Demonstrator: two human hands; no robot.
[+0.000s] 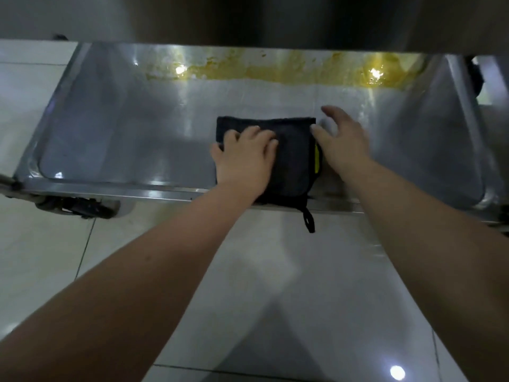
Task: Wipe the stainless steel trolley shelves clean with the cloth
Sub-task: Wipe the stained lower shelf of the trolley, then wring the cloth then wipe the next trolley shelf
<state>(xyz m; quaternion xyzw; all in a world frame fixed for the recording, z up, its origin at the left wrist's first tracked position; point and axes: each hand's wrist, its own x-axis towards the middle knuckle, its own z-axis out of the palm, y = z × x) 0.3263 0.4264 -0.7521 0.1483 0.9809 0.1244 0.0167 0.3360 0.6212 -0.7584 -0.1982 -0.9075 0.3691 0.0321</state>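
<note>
— What is the left hand (245,155) doing?

— It lies palm down on the folded black cloth with a yellow edge strip (294,150). The fingers are lightly bent and rest on top of the fabric, not wrapped round it, so it is a pressing hand rather than a gripping one.

— And the right hand (341,139)?

— It is spread wide and holds nothing. It sits just beside the cloth's right edge, and the thumb reaches that edge. I cannot tell whether the palm touches the metal.

— Where is the cloth?

— It is on the lower stainless steel trolley shelf (124,128), near the middle of its front side. Its near end drapes over the shelf's raised front rim (110,187), and a small black hanging loop (308,220) dangles below the rim.

— How does the shelf look?

— It is shiny, with light glinting off it. A long yellow greasy stain (275,70) runs along the far edge, well apart from the cloth.

— What else is around it?

— The dull grey upper trolley shelf (248,20) overhangs at the top. A dark castor wheel (80,206) sits under the near left corner, and the trolley stands on a glossy pale tiled floor (275,271).
</note>
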